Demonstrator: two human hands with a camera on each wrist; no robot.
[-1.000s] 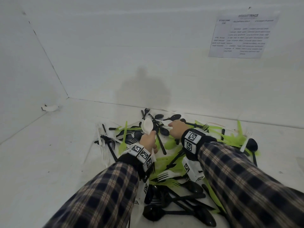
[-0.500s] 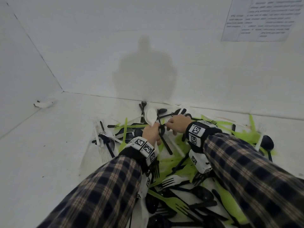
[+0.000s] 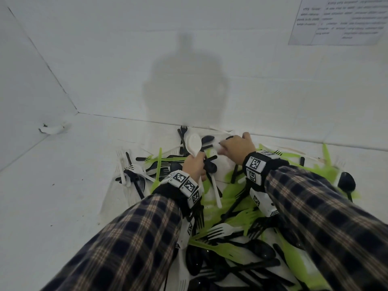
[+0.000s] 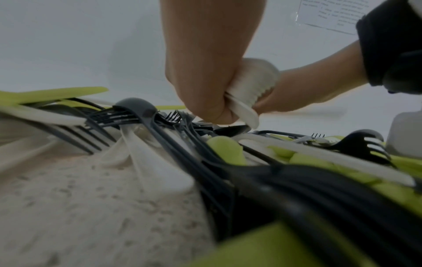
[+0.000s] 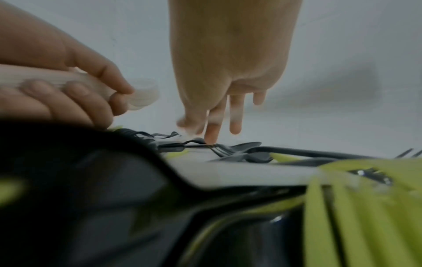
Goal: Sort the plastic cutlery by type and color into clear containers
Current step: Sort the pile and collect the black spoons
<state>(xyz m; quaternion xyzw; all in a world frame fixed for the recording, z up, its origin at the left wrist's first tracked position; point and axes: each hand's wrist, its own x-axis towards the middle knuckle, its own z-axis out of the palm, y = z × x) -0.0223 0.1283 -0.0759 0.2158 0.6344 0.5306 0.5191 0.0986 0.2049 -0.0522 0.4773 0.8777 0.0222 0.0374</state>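
Collecting white spoons: left hand (image 3: 194,164) clenches a stack of white spoons (image 3: 193,143) above the mixed cutlery pile (image 3: 231,206); right hand (image 3: 236,147), fingers extended, reaches down. Next: pinch 1 more. No containers visible.

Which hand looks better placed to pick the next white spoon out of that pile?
The right hand, probably. Its fingers reach down, holding nothing, onto the cutlery pile, while the left hand already grips a stack of white spoons.
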